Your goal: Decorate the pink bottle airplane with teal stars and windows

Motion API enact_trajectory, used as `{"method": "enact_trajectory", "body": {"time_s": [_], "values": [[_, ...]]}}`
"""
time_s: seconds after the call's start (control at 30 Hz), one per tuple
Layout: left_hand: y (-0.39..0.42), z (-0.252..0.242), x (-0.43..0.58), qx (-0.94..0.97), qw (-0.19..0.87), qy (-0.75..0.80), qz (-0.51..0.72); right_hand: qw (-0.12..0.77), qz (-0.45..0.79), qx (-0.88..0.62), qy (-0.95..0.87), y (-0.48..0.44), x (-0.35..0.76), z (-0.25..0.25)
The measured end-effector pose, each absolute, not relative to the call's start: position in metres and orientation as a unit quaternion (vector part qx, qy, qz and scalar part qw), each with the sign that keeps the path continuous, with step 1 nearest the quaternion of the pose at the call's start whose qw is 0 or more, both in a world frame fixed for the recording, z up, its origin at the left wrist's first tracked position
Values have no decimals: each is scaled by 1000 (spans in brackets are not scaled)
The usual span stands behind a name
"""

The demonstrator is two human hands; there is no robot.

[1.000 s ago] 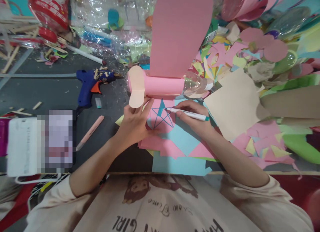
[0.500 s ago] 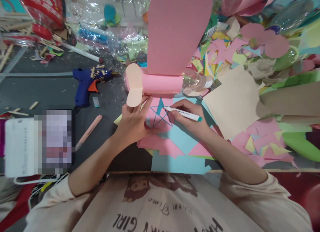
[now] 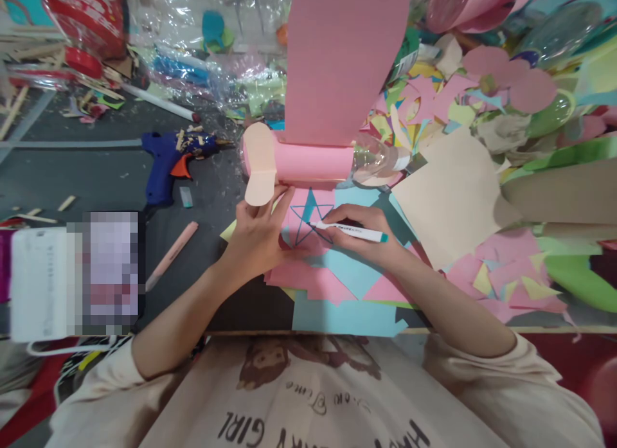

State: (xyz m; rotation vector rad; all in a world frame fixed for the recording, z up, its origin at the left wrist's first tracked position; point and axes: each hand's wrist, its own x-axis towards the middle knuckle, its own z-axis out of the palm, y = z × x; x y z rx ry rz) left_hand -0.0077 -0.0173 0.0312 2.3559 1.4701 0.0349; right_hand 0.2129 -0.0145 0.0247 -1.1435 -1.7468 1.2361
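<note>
My right hand grips a white marker with a teal end, its tip resting inside a blue star outline drawn on a pink paper sheet. One point of the star is filled in blue. My left hand lies flat on the left part of that pink sheet, fingers stretched out, pinning it down. Just beyond my hands lies a clear plastic bottle wrapped in pink paper, with a peach paper flap on its left end.
A blue glue gun lies to the left on the grey surface, with a pink pen nearer me. A white device sits at the left edge. Coloured paper scraps and a beige sheet cover the right side.
My right hand has drawn the marker from the star's upper right point down and left into the star's middle. My left hand has stayed put.
</note>
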Motion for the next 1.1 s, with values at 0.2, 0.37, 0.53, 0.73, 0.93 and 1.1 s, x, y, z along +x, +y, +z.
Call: {"method": "enact_trajectory", "body": {"time_s": [0.2,0.37,0.53,0.73,0.93,1.1], "values": [[-17,30,-9,834,185,519,23,406,485,-514,-579,-12,209,21],[-18,30,-8,835,182,519,24,407,497,-499,-582,-13,209,21],[-17,30,-8,836,186,516,28,381,463,-476,-643,-16,211,24],[-18,29,-7,833,177,523,38,347,451,-407,-714,-14,213,28],[-18,29,-9,835,182,518,35,392,466,-475,-635,-15,212,22],[-19,26,-9,835,176,520,46,407,481,-516,-581,-14,210,20]]}}
